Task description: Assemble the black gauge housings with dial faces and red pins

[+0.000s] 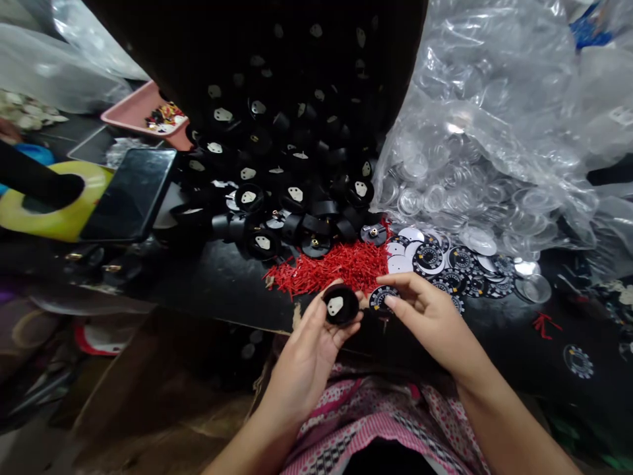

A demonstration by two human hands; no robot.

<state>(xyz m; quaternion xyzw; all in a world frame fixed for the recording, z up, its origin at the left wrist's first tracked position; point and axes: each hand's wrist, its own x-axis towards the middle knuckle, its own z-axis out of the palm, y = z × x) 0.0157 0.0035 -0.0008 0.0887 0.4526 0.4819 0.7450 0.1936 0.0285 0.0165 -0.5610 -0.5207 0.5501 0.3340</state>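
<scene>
My left hand point(309, 346) is closed round a round black cup-shaped case point(341, 305) with a white patch inside, held just above the near table edge. Right beside it, my right hand point(425, 310) pinches a round printed dial disc point(380, 298) between thumb and fingers, almost touching the case. Directly behind both hands lies a heap of small red pointers point(336, 267). Further back rises a big pile of the same black cases point(291, 158). More printed dial discs point(445, 260) are spread to the right of the red heap.
A clear plastic bag of transparent round covers point(475, 152) fills the right. A dark phone point(129, 192) lies on the left by a yellow ring-shaped object point(54, 221); a pink tray point(136, 112) sits behind. Loose discs point(577, 360) and red bits point(544, 323) lie at far right.
</scene>
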